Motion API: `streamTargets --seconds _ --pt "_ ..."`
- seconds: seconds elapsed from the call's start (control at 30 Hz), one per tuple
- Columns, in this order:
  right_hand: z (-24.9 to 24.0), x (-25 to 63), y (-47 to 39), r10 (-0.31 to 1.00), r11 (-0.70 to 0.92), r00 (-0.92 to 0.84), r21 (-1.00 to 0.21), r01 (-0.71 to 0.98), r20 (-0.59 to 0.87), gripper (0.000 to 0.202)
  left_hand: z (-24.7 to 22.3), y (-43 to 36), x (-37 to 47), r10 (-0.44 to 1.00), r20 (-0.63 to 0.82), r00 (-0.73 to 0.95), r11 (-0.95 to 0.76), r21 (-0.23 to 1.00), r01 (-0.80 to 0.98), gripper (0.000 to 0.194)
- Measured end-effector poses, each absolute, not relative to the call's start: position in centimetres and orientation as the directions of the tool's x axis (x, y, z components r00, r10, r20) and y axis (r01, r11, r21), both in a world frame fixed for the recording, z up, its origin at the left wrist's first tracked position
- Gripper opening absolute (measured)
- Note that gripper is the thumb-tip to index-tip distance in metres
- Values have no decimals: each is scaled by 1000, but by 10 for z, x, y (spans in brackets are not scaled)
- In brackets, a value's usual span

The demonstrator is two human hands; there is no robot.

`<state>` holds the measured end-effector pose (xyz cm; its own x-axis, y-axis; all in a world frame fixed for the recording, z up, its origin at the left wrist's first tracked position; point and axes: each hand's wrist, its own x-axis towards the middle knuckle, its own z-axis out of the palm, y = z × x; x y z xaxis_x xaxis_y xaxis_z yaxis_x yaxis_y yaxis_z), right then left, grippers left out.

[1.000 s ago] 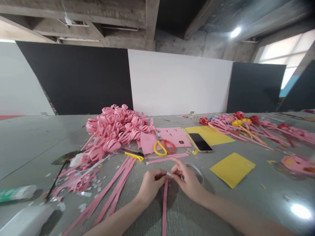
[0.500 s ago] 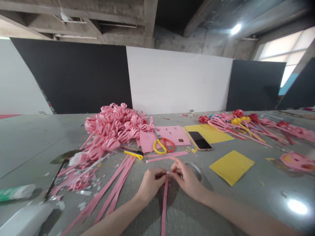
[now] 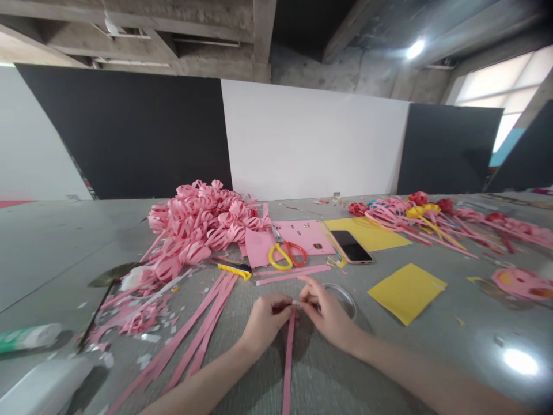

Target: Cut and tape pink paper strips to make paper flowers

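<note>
Between my two hands a pink paper strip hangs down toward the near edge of the view, with a small whitish piece at its top end. My left hand pinches that end from the left, thumb against the curled fingers. From the right, my right hand pinches the same end between thumb and fingertip. A clear roll of tape lies behind my right hand, partly covered by it. Beyond my hands, scissors with yellow and red handles rest on a pink sheet.
At left are a heap of pink paper loops, a yellow utility knife, long pink strips, a glue tube and paper scraps. At right lie a phone, a yellow paper piece and more paper flowers.
Almost nothing differs. Both hands keep their pinch on the pink strip's end, and the surrounding things stay in place.
</note>
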<state>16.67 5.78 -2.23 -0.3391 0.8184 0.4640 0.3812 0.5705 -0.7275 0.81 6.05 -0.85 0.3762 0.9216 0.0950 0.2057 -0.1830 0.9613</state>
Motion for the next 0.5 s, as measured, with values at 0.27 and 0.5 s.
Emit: streamTargets --seconds 0.27,0.5 --pt "-22 167 57 825 557 -355 -738 381 440 43 -11 60 8 919 104 380 -192 961 200 15" --pt "-23 167 58 826 556 -358 -738 383 436 44 -11 60 8 925 91 369 -184 957 225 16"
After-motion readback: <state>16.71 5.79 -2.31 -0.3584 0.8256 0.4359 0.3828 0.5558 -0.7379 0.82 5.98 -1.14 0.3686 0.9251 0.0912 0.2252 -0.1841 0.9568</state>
